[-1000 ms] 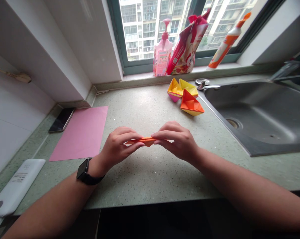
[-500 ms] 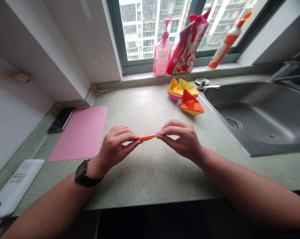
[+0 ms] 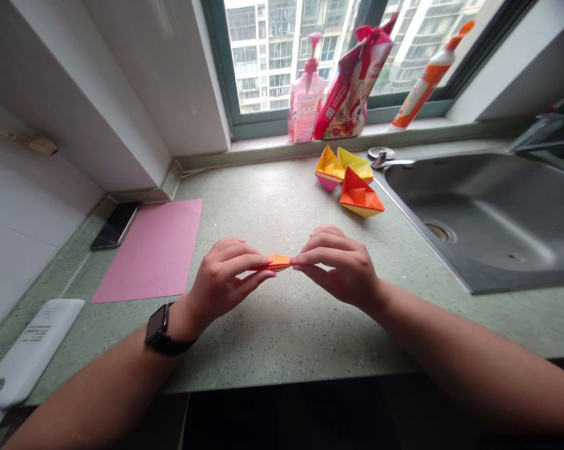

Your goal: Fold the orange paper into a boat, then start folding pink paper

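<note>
Between both hands, just over the counter, is a small folded piece of orange paper, held level. My left hand, with a black watch on the wrist, pinches its left end between thumb and fingers. Its right tip is pinched by my right hand. The fingers cover both ends, so the full shape of the folded paper is hidden. Beyond my right hand stand three folded paper boats: an orange one in front, a yellow-orange one and a yellow one behind.
Left of my hands lies a pink paper sheet touching a phone. A white power bank is nearer the left edge. On the right is a steel sink. The windowsill holds a pump bottle, a red bag and an orange-white bottle.
My hands have come slightly closer together on the folded orange paper. Its middle now looks thicker, with more of the upper face showing.
</note>
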